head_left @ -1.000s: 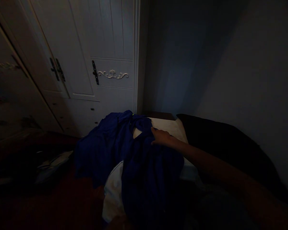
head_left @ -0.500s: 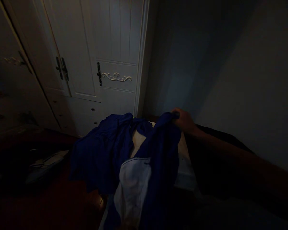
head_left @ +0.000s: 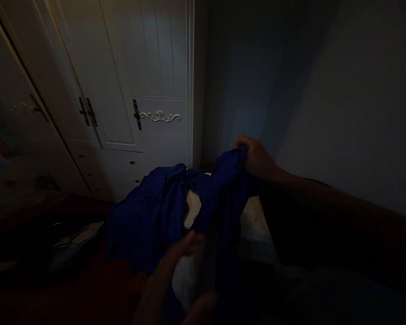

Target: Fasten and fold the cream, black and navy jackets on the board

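Note:
A blue garment [head_left: 149, 212] lies spread in folds over a pale surface and hangs down its front; the dim light hides its exact kind. My right hand [head_left: 257, 155] is closed around a bunched upper part of the cloth and lifts it. At the bottom, my left hand [head_left: 162, 280] is open, thumb and fingers apart, in front of a white patch [head_left: 184, 277] of the garment. Whether the left fingers touch the cloth I cannot tell.
Under the garment is a pale, light-topped surface [head_left: 255, 221]. A white wardrobe [head_left: 118, 81] with dark handles stands behind, beside a grey wall [head_left: 352, 113]. Dark items [head_left: 54, 243] lie on the reddish floor [head_left: 94, 289] at left.
My right hand has risen slightly, pulling the blue cloth up with it. My left hand has come up into view from the bottom edge, its fingers apart. The camera view has shifted a little.

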A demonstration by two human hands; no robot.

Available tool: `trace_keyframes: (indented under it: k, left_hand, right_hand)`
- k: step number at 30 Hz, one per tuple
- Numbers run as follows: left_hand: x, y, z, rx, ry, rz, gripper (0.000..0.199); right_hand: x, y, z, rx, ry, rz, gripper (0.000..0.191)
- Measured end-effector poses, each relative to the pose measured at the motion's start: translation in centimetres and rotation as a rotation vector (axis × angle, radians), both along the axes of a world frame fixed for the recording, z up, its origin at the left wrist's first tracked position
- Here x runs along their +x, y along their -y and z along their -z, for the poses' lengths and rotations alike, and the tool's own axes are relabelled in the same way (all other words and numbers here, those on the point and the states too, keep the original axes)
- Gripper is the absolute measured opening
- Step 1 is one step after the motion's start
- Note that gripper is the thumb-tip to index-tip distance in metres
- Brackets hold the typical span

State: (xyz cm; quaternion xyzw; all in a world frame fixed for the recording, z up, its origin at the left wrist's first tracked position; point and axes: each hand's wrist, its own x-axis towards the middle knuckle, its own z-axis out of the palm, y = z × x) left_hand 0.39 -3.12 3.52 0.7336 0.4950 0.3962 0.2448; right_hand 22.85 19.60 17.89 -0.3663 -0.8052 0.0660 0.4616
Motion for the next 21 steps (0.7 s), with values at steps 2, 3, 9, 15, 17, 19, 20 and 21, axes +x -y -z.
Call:
trace_keyframes:
  k: [2, 3, 9, 15, 17, 19, 20, 21]
  left_hand:
    - [1.4, -3.1, -1.7, 0.107, 0.059, -0.156, 0.104]
    - [2.2, -4.7, -2.6, 0.226, 0.139, -0.321, 0.110]
    - [4.3, -10.2, -6.8, 0.274, 0.236, -0.302, 0.037]
    - [0.8, -9.7, -7.1, 0.427, 0.522, -0.688, 0.013]
    - [-0.2, -9.5, -7.7, 0.428, 0.708, -0.772, 0.016]
    - [-0.7, -9.3, -8.8, 0.433, 0.878, -0.817, 0.022]
    - [-0.8, -9.2, -9.4, 0.445, 0.904, -0.823, 0.024]
    - [-0.8, -9.1, -9.9, 0.464, 0.880, -0.823, 0.024]
  right_hand:
    - [-1.9, 1.9, 0.9, -0.056, 0.056, -0.097, 0.014]
    - [-2.7, 2.9, 1.3, -0.085, 0.080, -0.151, 0.021]
    - [-3.3, 5.6, 2.0, -0.209, 0.120, -0.447, 0.055]
    - [1.4, 2.9, 7.0, -0.532, 0.002, -0.423, 0.100]
    - [2.3, 2.6, 10.7, -0.653, -0.002, -0.282, 0.105]
    - [2.2, 3.1, 14.4, -0.790, 0.043, -0.269, 0.103]
    - [1.7, 3.5, 16.0, -0.835, 0.076, -0.319, 0.092]
    - [1.1, 4.1, 17.4, -0.830, 0.125, -0.415, 0.080]
